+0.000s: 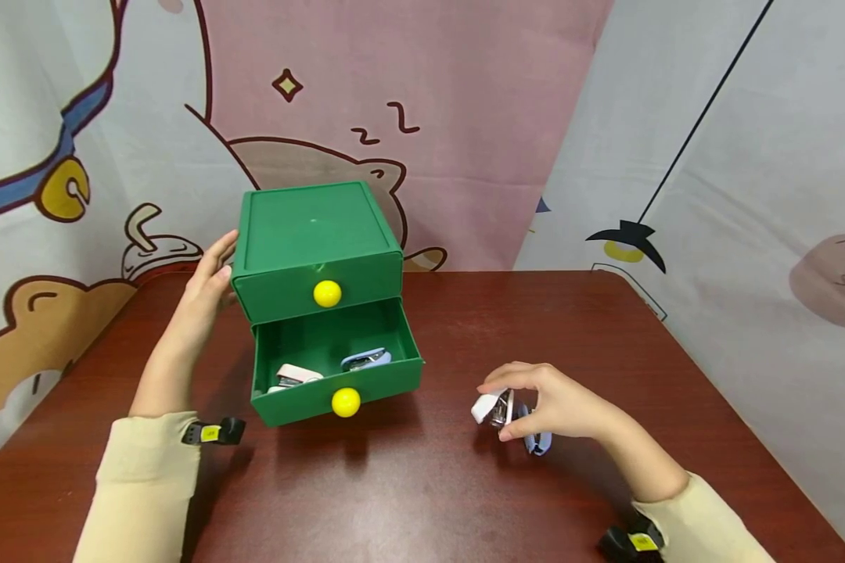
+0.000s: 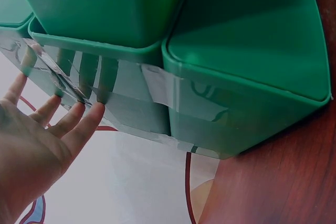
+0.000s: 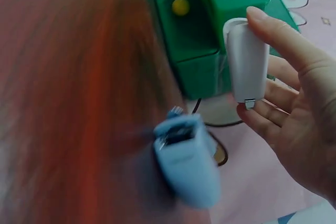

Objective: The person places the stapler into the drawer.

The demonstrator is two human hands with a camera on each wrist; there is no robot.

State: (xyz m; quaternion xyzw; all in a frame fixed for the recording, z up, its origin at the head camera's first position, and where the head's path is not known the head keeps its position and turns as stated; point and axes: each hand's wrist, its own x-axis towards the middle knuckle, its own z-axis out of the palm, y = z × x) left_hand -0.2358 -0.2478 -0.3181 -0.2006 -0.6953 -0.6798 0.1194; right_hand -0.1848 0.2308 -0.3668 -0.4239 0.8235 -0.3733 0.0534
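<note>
We wear a pale cream left sleeve (image 1: pixel 141 489), a matching right sleeve (image 1: pixel 707 528), a black left wrist device (image 1: pixel 232 431), a black right wrist device (image 1: pixel 614 545), each with a yellow label (image 1: pixel 210 433), our left hand (image 1: pixel 210 283) and right hand (image 1: pixel 551 400) bare.

Blue stapler (image 1: pixel 538 443): partly hidden by right grip (image 1: pixel 559 399); blurred, right-wrist view.
White stapler (image 1: pixel 484 408): partly covered, same grip.
Pale stapler (image 1: pixel 300 374): lower part behind drawer front (image 1: pixel 383 387).
Left grip (image 2: pixel 37 156): cropped at left, left-wrist view.
Tabletop (image 3: pixel 68 98): blurred.
Sleeves (image 1: pixel 141 485): cut off below.
Wrist tag (image 1: pixel 210 433): lettering too small to read.
</note>
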